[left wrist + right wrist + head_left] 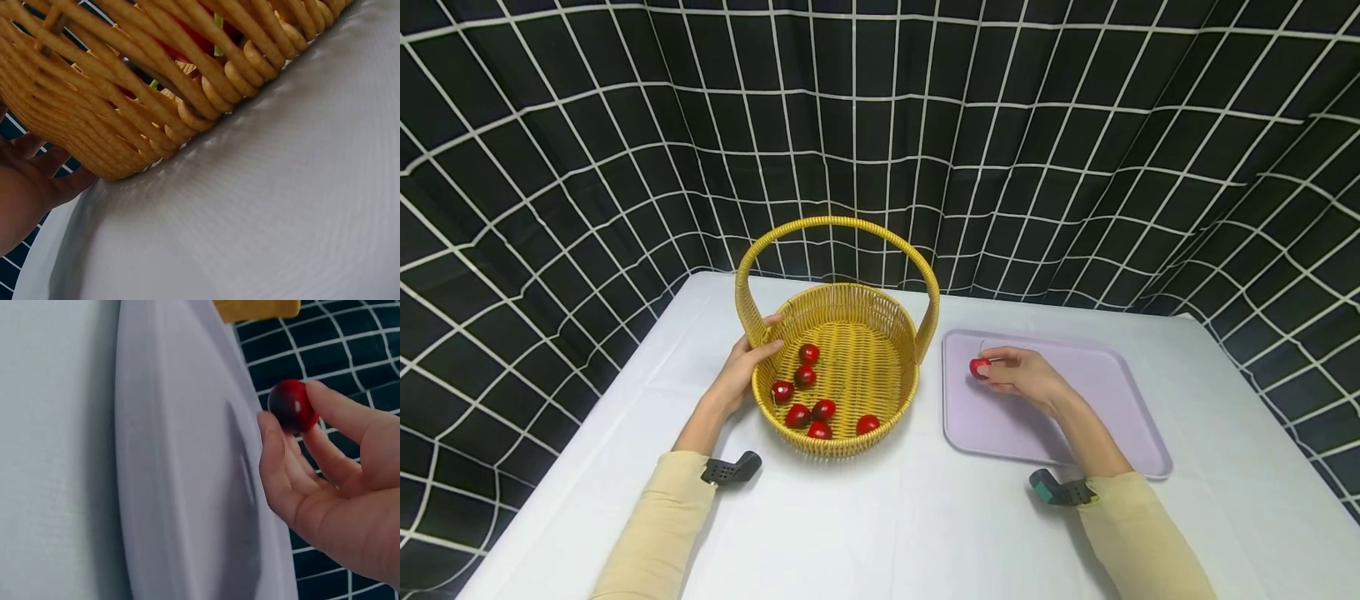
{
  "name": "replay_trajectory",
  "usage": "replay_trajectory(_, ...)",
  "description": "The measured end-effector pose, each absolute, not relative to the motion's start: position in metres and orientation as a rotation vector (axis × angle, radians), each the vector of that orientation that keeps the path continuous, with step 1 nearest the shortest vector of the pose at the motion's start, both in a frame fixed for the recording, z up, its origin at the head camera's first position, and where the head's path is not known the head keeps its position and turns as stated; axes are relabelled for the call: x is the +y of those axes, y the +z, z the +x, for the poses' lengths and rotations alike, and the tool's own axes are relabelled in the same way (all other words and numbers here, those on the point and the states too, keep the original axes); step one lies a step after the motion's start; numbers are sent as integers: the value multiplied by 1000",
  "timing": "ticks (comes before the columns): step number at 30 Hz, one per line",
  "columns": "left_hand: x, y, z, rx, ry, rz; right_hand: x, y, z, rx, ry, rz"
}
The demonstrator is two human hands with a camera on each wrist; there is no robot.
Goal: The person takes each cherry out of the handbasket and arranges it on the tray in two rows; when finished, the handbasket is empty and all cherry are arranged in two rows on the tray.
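Your hands are well apart, each with a hold on something. Your right hand (1026, 380) pinches a single red cherry (294, 405) between thumb and fingertips, dark on one side, its thin stem pointing to twelve o'clock in the head view; it is held up off the tray (970, 427), over that tray's ten o'clock part. Your left hand (743, 368) grips the yellow basket (880, 333) at about its nine-to-ten o'clock side, thumb over the rim by the foot of the handle (842, 222), fingers outside against the weave. That handle arches across from about ten o'clock to three. On the basket floor you have seven more cherries (823, 409), strung along the near and left part: one at ten o'clock, one at nine, one nearer eight, three bunched around six to seven, and one off by itself at five. The lilac tray lies flat at the basket's three o'clock, just beside it without touching. Both stand on a white cloth (880, 533). Your beige sleeves (658, 521) come in from seven and five o'clock, a black device (733, 468) at each wrist. Toward twelve hangs a black curtain (880, 125) with white grid lines.
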State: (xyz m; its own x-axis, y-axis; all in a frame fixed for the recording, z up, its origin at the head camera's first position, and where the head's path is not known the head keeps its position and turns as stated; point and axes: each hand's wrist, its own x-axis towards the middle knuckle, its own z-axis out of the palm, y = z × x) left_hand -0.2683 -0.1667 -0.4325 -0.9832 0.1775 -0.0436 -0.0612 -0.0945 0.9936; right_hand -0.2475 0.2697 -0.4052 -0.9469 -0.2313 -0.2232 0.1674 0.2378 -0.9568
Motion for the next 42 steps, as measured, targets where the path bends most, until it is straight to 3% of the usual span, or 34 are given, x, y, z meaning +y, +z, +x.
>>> replay_trajectory(18,-168,-436,-268,1997,2201,135,262,-419,-273,2358,-1707,109)
replay_trajectory(37,-166,-436,-269,1973,2225,146,262,-418,-277,2422,-1678,75)
replay_trajectory(42,-166,-436,-269,1974,2227,141,256,-412,-275,2479,-1586,200)
